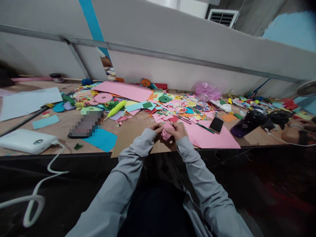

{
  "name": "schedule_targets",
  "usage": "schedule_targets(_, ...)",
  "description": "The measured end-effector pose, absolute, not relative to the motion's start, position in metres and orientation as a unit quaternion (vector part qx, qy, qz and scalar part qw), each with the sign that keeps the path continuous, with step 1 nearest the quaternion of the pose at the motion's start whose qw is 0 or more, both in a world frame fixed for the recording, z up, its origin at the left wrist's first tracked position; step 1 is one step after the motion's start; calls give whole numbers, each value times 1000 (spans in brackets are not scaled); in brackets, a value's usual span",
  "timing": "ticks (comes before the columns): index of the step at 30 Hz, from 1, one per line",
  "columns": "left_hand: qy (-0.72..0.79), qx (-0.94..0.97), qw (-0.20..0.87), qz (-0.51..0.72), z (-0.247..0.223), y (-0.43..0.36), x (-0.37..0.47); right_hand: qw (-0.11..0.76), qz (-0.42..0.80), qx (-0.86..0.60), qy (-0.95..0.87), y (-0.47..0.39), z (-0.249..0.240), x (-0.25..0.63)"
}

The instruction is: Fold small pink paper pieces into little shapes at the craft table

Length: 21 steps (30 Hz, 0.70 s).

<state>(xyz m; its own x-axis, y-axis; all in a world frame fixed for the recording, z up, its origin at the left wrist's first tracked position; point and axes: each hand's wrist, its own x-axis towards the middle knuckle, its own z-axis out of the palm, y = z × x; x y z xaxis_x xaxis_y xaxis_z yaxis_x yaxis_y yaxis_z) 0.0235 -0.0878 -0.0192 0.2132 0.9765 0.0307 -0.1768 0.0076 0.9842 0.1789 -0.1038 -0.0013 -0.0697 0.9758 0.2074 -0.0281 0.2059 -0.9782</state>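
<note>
Between my two hands, just above the table's front edge, is a small folded piece of pink paper (pixel 167 131). My left hand (pixel 156 128) pinches its left side, and my right hand (pixel 178 131) grips the right side with the thumb across its face. Beneath them lies a brown sheet of card (pixel 133 136). Large pink sheets (pixel 212 136) spread out to the right of my right hand, with a dark phone (pixel 216 125) and a green pen-like tool (pixel 205 128) on them. A pair of scissors (pixel 184 120) rests behind my right hand.
Colourful paper scraps (pixel 170 108) heap along the back by the partition. On the left are a blue sheet (pixel 101 139), a blurred phone-like slab (pixel 86 124) and a white power bank (pixel 27 141) with a cable. A dark purple bottle (pixel 243 126) and another person's hand (pixel 291 133) are at right.
</note>
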Motion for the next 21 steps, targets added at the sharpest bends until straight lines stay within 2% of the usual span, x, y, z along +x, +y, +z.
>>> schedule_targets(5, 402, 495, 615, 464, -22, -87, 23, 552, 469, -407, -557, -101, -1, 179)
schedule_targets(15, 369, 580, 550, 475, -28, -83, 26, 598, 472, -424, -490, -97, -12, 181)
schedule_targets(21, 391, 529, 547, 518, -32, -78, 21, 574, 474, -425, -515, -98, -11, 180)
